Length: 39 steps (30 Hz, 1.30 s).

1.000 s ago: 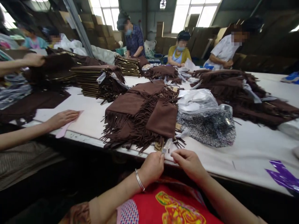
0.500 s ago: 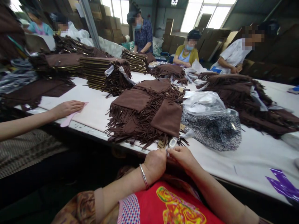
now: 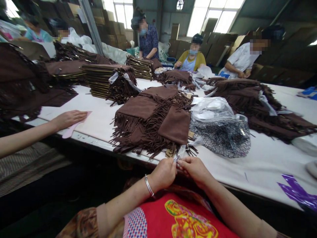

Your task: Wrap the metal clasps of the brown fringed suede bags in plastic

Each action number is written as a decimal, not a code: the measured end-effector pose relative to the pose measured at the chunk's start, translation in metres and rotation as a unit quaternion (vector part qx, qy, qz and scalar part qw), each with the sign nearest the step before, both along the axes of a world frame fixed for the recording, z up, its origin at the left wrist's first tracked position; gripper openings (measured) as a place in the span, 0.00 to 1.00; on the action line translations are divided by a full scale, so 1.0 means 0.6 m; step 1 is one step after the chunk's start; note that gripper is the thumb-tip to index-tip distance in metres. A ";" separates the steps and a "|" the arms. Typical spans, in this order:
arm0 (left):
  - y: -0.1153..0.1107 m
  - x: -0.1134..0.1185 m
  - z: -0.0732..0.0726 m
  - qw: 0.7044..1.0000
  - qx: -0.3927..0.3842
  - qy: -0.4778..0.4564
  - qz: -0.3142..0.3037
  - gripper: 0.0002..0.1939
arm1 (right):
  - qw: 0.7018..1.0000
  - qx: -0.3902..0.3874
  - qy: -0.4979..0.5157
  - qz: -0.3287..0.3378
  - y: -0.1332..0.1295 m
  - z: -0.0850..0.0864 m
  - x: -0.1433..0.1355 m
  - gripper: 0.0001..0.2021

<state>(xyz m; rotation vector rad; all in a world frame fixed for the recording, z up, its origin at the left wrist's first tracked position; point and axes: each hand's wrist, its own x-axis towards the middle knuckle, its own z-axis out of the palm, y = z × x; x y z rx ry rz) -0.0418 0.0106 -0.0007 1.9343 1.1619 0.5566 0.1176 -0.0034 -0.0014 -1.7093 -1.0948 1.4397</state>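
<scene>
At the near table edge my left hand (image 3: pixel 165 172) and my right hand (image 3: pixel 194 168) meet, fingers pinched around a small whitish plastic wrap (image 3: pixel 182 152). The wrap lies by the lower corner of a pile of brown fringed bags (image 3: pixel 140 107). A tan tag (image 3: pixel 170 152) shows just above my left fingers. What sits between the fingertips is partly covered by them. Right of the pile is a black-and-white knitted item (image 3: pixel 223 137), with a clear plastic bag (image 3: pixel 210 109) on it.
At the left another person's hand (image 3: pixel 70 118) rests on a pink comb (image 3: pixel 70 130). Stacked bags (image 3: pixel 107 81) stand behind, and more fringed bags (image 3: pixel 247 99) lie at the right. A purple wrapper (image 3: pixel 297 191) is near the right edge. Several people work across the table.
The plastic between my hands looks crumpled and less flat than before. The view has shifted slightly. More dark brown fringed material shows at the far left.
</scene>
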 end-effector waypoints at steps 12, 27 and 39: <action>-0.007 0.009 0.008 0.891 -0.352 -0.280 0.067 0.16 | 0.964 0.015 0.259 -0.062 -0.014 0.003 -0.009 0.18; -0.015 0.013 0.009 0.568 -0.609 -0.553 -0.018 0.13 | 0.909 0.069 0.404 -0.078 0.016 -0.020 -0.039 0.19; -0.014 0.023 0.015 0.830 -0.405 -0.383 -0.001 0.19 | 0.928 0.034 0.363 -0.081 0.007 -0.006 -0.035 0.19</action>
